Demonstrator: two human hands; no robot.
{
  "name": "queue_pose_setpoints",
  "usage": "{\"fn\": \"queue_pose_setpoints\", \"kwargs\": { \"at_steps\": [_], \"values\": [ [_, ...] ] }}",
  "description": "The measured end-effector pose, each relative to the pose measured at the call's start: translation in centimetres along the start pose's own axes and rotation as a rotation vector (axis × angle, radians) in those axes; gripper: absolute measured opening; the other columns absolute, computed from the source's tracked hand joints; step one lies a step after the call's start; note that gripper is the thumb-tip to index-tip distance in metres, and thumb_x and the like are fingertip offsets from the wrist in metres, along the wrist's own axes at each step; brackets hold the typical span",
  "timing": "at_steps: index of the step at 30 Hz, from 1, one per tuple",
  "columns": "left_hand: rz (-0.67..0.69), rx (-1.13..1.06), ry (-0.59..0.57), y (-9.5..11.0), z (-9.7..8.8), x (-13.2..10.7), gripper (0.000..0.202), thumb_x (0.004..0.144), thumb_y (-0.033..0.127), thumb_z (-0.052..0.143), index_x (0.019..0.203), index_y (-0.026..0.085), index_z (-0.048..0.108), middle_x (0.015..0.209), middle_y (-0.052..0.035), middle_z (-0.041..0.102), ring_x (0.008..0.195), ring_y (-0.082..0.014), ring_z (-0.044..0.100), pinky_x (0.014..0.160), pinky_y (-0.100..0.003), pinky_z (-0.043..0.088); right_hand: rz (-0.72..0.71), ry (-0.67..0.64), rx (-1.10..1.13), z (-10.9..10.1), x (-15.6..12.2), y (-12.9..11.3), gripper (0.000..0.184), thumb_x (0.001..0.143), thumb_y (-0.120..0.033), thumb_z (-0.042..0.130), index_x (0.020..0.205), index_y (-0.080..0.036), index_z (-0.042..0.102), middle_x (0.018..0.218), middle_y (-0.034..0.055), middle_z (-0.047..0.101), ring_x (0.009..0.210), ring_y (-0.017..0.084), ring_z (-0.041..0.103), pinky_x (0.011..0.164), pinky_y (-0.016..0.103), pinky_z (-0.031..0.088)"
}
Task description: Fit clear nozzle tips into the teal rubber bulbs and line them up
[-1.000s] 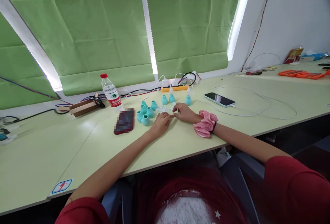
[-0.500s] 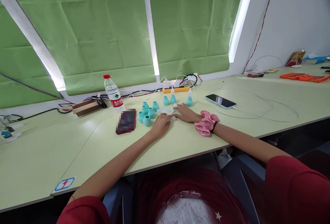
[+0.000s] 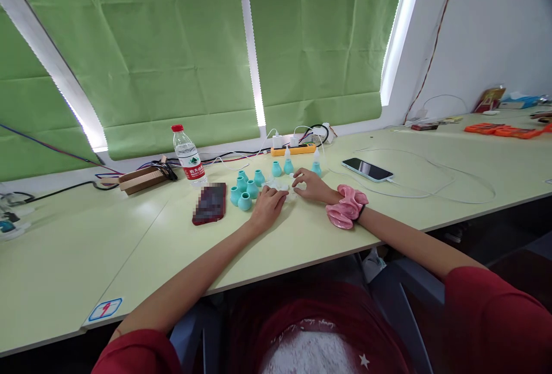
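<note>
My left hand (image 3: 268,207) rests on the table with its fingers closed at a small clear plastic piece (image 3: 291,196), which the fingertips partly cover. Just across from it, my right hand (image 3: 314,187) is curled with thumb and forefinger brought together; whatever is between them is too small to make out. More clear pieces (image 3: 280,184) lie beyond the left fingers. Several teal rubber bulbs (image 3: 245,201) stand in a cluster left of my hands. Behind the hands are a bare teal bulb (image 3: 276,168) and two bulbs with clear nozzle tips, one of them a nozzled bulb (image 3: 288,166).
Left of the bulbs lies a dark red phone-like slab (image 3: 210,204), with a water bottle (image 3: 190,155) behind it. A charging phone (image 3: 367,170) and its looping cable lie to the right. An orange power strip (image 3: 293,150) and an open cardboard box (image 3: 144,180) sit at the back.
My right hand has gone from lying flat with fingers stretched to a raised, curled pinch, slightly apart from the left. My left hand has barely shifted.
</note>
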State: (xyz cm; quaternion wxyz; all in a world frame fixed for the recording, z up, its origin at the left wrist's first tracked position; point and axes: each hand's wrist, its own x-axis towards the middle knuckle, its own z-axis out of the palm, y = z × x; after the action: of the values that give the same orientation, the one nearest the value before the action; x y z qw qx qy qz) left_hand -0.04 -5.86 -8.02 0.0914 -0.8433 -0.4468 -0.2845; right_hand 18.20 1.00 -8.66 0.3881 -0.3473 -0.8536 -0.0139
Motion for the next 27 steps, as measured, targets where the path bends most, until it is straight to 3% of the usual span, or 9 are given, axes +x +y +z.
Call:
{"fn": "queue_pose_setpoints", "kwargs": {
  "at_steps": [7, 13, 20, 27],
  "values": [
    [0.056, -0.077, -0.12, -0.42, 0.49, 0.01, 0.028, 0.078, 0.031, 0.044, 0.097, 0.017, 0.058, 0.077, -0.0059, 0.059, 0.079, -0.0186, 0.047, 0.07, -0.03, 0.039, -0.053, -0.201, -0.014, -0.43, -0.11, -0.37, 0.014, 0.063, -0.023, 0.057, 0.073, -0.018, 0.066, 0.078, 0.0047, 0.05, 0.076, 0.016, 0.049, 0.071, 0.029, 0.04],
    [0.032, -0.085, -0.098, -0.48, 0.63, -0.08, 0.028, 0.072, 0.023, 0.05, 0.097, 0.014, 0.059, 0.079, -0.0075, 0.057, 0.082, -0.0201, 0.046, 0.074, -0.032, 0.039, -0.015, -0.216, -0.011, -0.17, -0.1, -0.19, 0.012, 0.066, -0.02, 0.054, 0.068, -0.015, 0.064, 0.073, 0.0044, 0.056, 0.072, 0.014, 0.05, 0.068, 0.026, 0.038],
    [0.062, -0.099, -0.134, -0.31, 0.46, -0.12, 0.027, 0.074, 0.027, 0.046, 0.093, 0.015, 0.061, 0.075, -0.0067, 0.055, 0.078, -0.0189, 0.047, 0.071, -0.031, 0.039, 0.001, -0.302, 0.074, -0.27, -0.19, -0.53, 0.022, 0.069, -0.02, 0.049, 0.085, -0.014, 0.063, 0.073, 0.0041, 0.06, 0.066, 0.012, 0.052, 0.064, 0.024, 0.039],
    [0.011, -0.142, -0.114, -0.13, 0.33, -0.19, 0.021, 0.07, 0.025, 0.047, 0.08, 0.015, 0.062, 0.069, -0.005, 0.055, 0.072, -0.0162, 0.049, 0.064, -0.026, 0.039, 0.053, -0.288, 0.179, -0.66, -0.1, -0.94, 0.018, 0.065, -0.012, 0.047, 0.076, -0.013, 0.062, 0.076, 0.0039, 0.062, 0.065, 0.011, 0.052, 0.062, 0.022, 0.041]
  ]
}}
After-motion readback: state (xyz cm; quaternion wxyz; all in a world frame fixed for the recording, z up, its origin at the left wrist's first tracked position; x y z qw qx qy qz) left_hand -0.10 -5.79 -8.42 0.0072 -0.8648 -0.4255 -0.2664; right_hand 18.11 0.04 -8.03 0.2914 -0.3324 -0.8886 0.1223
